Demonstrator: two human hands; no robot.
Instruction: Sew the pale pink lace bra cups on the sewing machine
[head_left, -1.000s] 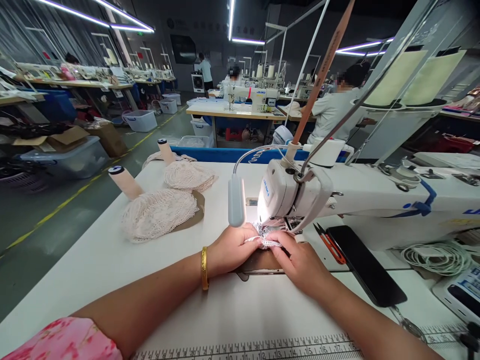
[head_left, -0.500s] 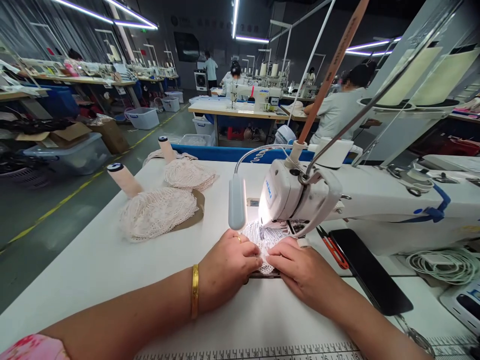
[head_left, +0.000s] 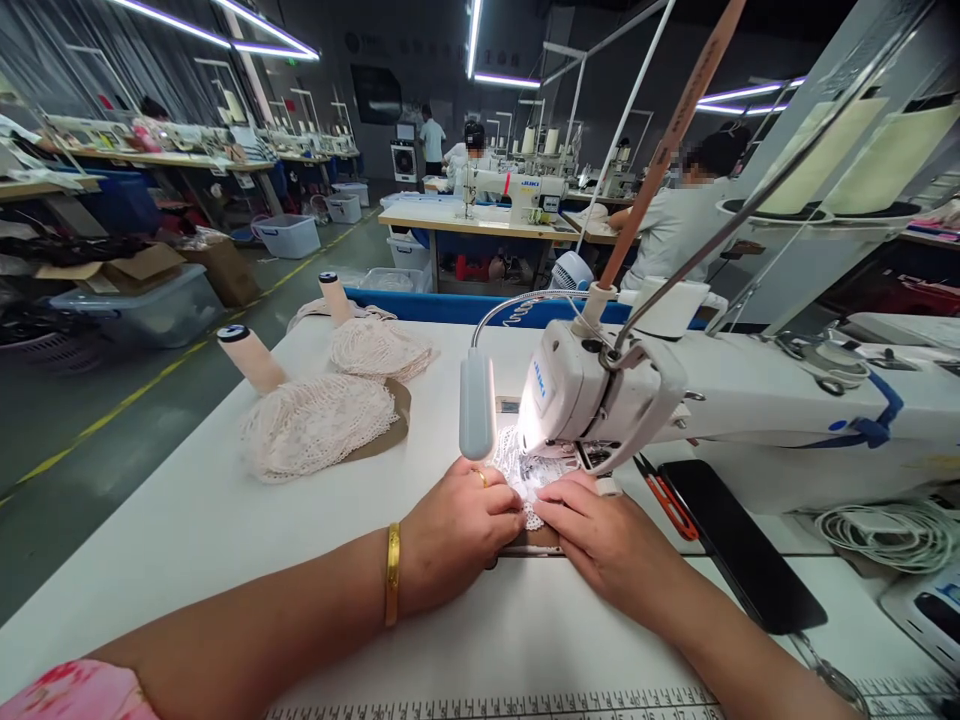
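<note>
A white lace piece (head_left: pixel 531 506) lies under the head of a JUKI sewing machine (head_left: pixel 574 385), lit by a small lamp (head_left: pixel 477 405). With curled fingers, my left hand (head_left: pixel 466 520) grips the lace's left near edge. My right hand (head_left: pixel 596 525) holds its right side, fingertips pressed down close to the left ones. Brown material shows between the hands, just in front of the lace. The needle and presser foot are mostly hidden by the machine head and glare.
Left on the table lie lace pieces (head_left: pixel 319 425) with thread cones (head_left: pixel 251 358). Right of my hand are red-handled snips (head_left: pixel 671 503), a black phone (head_left: pixel 739 540) and a coiled cable (head_left: pixel 889 530). A ruler strip (head_left: pixel 487 708) runs along the front edge. Co-workers sit beyond.
The lace has slid away from me under the machine head, and more brown shows at its near end. Both hands stay in nearly the same place.
</note>
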